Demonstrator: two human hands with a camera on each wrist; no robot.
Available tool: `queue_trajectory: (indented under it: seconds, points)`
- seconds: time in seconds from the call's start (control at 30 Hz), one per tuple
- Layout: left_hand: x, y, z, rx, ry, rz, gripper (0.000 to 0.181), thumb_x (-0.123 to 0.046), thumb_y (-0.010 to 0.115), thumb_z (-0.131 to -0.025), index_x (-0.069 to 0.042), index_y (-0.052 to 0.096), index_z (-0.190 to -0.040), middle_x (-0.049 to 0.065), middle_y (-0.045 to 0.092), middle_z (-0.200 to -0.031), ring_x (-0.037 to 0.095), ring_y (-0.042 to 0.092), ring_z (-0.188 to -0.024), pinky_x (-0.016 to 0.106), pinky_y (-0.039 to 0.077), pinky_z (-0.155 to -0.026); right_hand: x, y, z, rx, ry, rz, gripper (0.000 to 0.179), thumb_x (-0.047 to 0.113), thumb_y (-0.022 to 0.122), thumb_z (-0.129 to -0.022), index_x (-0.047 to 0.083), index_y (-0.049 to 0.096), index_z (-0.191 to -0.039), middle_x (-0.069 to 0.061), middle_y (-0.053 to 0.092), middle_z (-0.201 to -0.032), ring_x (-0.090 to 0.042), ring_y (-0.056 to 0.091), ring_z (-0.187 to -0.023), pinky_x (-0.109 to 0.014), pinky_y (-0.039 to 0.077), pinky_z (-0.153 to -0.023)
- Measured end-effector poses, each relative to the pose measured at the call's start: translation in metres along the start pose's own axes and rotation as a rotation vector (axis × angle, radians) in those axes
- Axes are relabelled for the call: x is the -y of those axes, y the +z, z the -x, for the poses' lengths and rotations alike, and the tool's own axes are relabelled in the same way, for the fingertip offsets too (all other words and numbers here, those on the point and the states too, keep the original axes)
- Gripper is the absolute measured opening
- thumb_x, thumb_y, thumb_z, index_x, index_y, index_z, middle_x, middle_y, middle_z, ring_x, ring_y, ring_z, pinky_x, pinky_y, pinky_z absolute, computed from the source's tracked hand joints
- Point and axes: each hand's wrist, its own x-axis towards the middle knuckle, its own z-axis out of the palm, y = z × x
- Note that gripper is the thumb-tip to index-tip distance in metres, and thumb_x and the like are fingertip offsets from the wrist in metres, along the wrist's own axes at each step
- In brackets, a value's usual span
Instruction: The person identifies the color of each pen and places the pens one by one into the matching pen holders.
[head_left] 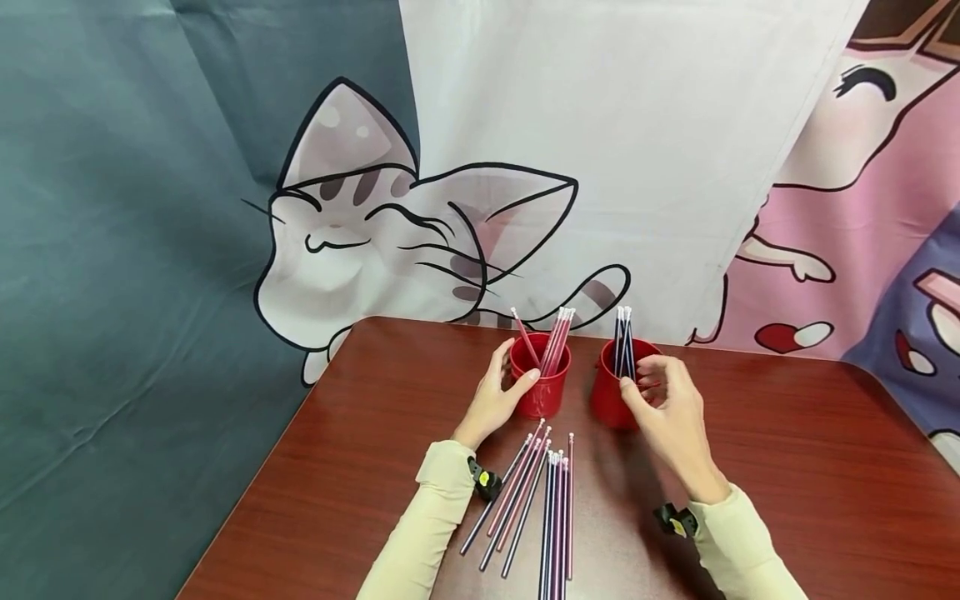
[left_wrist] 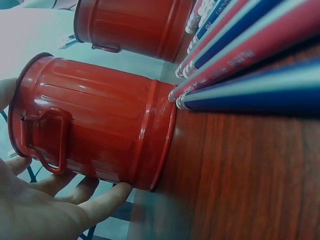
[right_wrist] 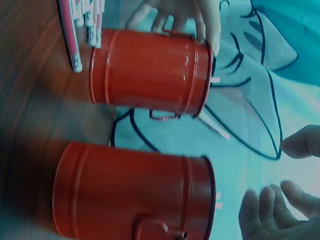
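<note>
Two red metal buckets stand side by side on the table. The left bucket point(head_left: 543, 400) holds several pink pencils point(head_left: 557, 342), eraser ends up; the right bucket point(head_left: 611, 404) holds several dark blue pencils point(head_left: 624, 342). My left hand point(head_left: 497, 398) grips the left bucket, its thumb at the rim and its fingers round the side, as the left wrist view shows. Beside the right bucket's rim is my right hand point(head_left: 675, 417); in the right wrist view its loosely bent fingers point(right_wrist: 267, 205) stay apart from the bucket with nothing between them.
Mixed pink and blue pencils point(head_left: 517, 492) lie fanned on the brown table point(head_left: 337, 475) before the buckets, erasers toward them. A curtain with a cartoon cat point(head_left: 337, 267) hangs behind the table's far edge.
</note>
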Motion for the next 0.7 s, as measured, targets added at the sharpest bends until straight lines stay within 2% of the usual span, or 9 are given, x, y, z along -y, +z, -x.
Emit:
queue_trajectory:
  seconds: [0.17, 0.27, 0.37, 0.53, 0.6, 0.7]
  points:
    - [0.002, 0.001, -0.002, -0.004, 0.007, 0.011, 0.064, -0.024, 0.056, -0.090, -0.013, 0.023, -0.143, 0.015, 0.037, -0.141, 0.032, 0.035, -0.128, 0.050, 0.031, -0.103, 0.005, 0.014, 0.007, 0.170, -0.170, 0.051, 0.021, 0.008, 0.069, -0.077, 0.006, 0.057, -0.094, 0.000, 0.057, -0.084, -0.011, 0.054, -0.068, -0.019, 0.046, -0.058]
    - [0.001, 0.001, -0.002, 0.004, 0.000, 0.014, 0.065, -0.024, 0.056, -0.090, -0.015, 0.021, -0.144, 0.014, 0.035, -0.142, 0.032, 0.034, -0.129, 0.050, 0.031, -0.103, 0.007, 0.024, 0.012, 0.293, -0.190, 0.086, 0.020, 0.008, 0.070, -0.075, 0.007, 0.057, -0.091, 0.001, 0.056, -0.079, -0.012, 0.052, -0.065, -0.023, 0.047, -0.057]
    - [0.000, 0.001, -0.002, 0.011, -0.015, 0.015, 0.069, -0.026, 0.056, -0.090, -0.016, 0.018, -0.146, 0.014, 0.033, -0.144, 0.032, 0.034, -0.129, 0.051, 0.031, -0.103, 0.007, 0.033, 0.017, 0.414, -0.102, 0.128, 0.021, 0.009, 0.070, -0.075, 0.007, 0.057, -0.091, 0.003, 0.056, -0.074, -0.012, 0.051, -0.062, -0.023, 0.047, -0.055]
    - [0.001, 0.001, -0.003, 0.017, -0.020, 0.032, 0.071, -0.027, 0.057, -0.090, -0.017, 0.016, -0.147, 0.014, 0.031, -0.145, 0.033, 0.033, -0.130, 0.051, 0.031, -0.103, 0.002, 0.048, 0.025, 0.562, 0.148, 0.267, 0.020, 0.015, 0.067, -0.076, 0.006, 0.057, -0.092, 0.000, 0.052, -0.065, -0.012, 0.047, -0.055, -0.025, 0.043, -0.050]
    - [0.002, 0.001, -0.003, 0.017, -0.015, 0.035, 0.070, -0.026, 0.056, -0.090, -0.015, 0.017, -0.146, 0.014, 0.032, -0.144, 0.033, 0.033, -0.129, 0.051, 0.031, -0.103, 0.002, 0.052, 0.028, 0.618, 0.241, 0.319, 0.020, 0.017, 0.067, -0.076, 0.006, 0.056, -0.088, -0.002, 0.050, -0.063, -0.014, 0.046, -0.054, -0.027, 0.041, -0.049]
    - [0.002, 0.001, -0.002, 0.012, -0.012, 0.022, 0.070, -0.025, 0.056, -0.090, -0.014, 0.016, -0.147, 0.013, 0.032, -0.145, 0.032, 0.034, -0.129, 0.051, 0.032, -0.102, 0.003, 0.057, 0.032, 0.690, 0.336, 0.372, 0.022, 0.021, 0.069, -0.076, 0.005, 0.055, -0.080, -0.004, 0.051, -0.063, -0.017, 0.047, -0.055, -0.029, 0.040, -0.049]
